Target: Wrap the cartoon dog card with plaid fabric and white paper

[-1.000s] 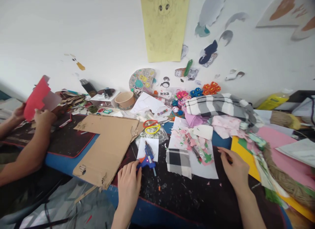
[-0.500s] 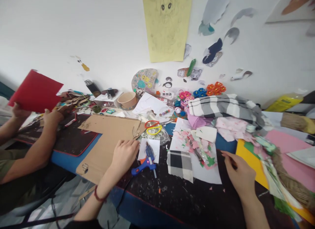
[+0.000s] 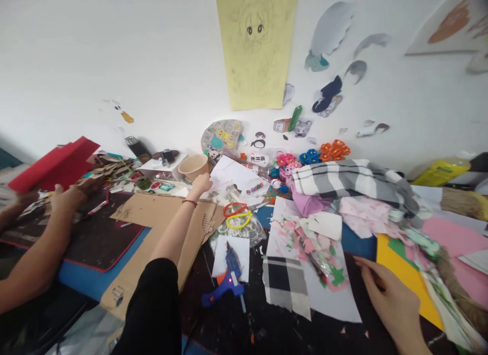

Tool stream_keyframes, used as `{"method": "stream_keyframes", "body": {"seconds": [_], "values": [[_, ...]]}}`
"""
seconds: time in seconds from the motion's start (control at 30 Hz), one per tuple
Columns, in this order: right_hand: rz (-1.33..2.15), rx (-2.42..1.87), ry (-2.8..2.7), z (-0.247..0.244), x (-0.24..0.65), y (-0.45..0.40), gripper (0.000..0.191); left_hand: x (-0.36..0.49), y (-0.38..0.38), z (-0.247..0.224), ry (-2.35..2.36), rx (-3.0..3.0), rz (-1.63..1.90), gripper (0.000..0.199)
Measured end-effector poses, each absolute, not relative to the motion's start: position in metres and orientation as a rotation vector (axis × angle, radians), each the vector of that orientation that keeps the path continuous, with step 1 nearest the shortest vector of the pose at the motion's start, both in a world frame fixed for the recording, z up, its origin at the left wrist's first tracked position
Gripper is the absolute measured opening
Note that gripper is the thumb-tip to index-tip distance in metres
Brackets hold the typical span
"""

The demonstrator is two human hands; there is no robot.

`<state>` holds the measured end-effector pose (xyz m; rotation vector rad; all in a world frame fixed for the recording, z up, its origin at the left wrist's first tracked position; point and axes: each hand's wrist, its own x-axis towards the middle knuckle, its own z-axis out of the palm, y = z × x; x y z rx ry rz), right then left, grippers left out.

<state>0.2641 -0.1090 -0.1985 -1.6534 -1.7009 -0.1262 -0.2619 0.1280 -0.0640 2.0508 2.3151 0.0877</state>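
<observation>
My left hand (image 3: 202, 184) reaches across the table to the right side of a tan round bowl (image 3: 193, 167). Its fingertips are hidden, so whether they grip the rim cannot be told. Near the right edge of a white paper sheet (image 3: 335, 304) rests my right hand (image 3: 392, 296), fingers loosely bent and apart, holding nothing. Pink and green scraps (image 3: 316, 248) cover part of that sheet, and a black-and-white checked cloth piece (image 3: 286, 285) overlaps its left side. Between my arms a blue glue gun (image 3: 231, 284) lies partly on a small white paper.
Brown cardboard (image 3: 160, 207) lies under my left arm. Scissors (image 3: 238, 217) with red and yellow handles sit on a plastic bag. At left, a co-worker's hands (image 3: 66, 200) hold red sheet material (image 3: 57, 164). Checked fabric (image 3: 343, 177) and pompom-like flowers (image 3: 334, 150) line the back.
My left hand has moved forward from beside the glue gun to the bowl. My right hand stays nearly in place. The co-worker's red sheet has tilted and now looks folded.
</observation>
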Motion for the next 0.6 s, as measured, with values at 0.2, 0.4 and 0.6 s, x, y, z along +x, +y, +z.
{"method": "stream_keyframes", "body": {"seconds": [0.2, 0.4, 0.6], "values": [[-0.074, -1.656, -1.729, -0.199, 0.266, -0.106, 0.037, -0.275, 0.154, -0.078, 2.31, 1.96, 0.138, 0.038], [-0.03, -1.684, -1.792, -0.206, 0.27, -0.104, 0.039, -0.284, 0.172, -0.093, 2.333, 1.907, 0.163, 0.038], [-0.041, -1.688, -1.775, -0.204, 0.27, -0.104, 0.041, -0.288, 0.18, -0.103, 2.38, 1.884, 0.212, 0.038]]}}
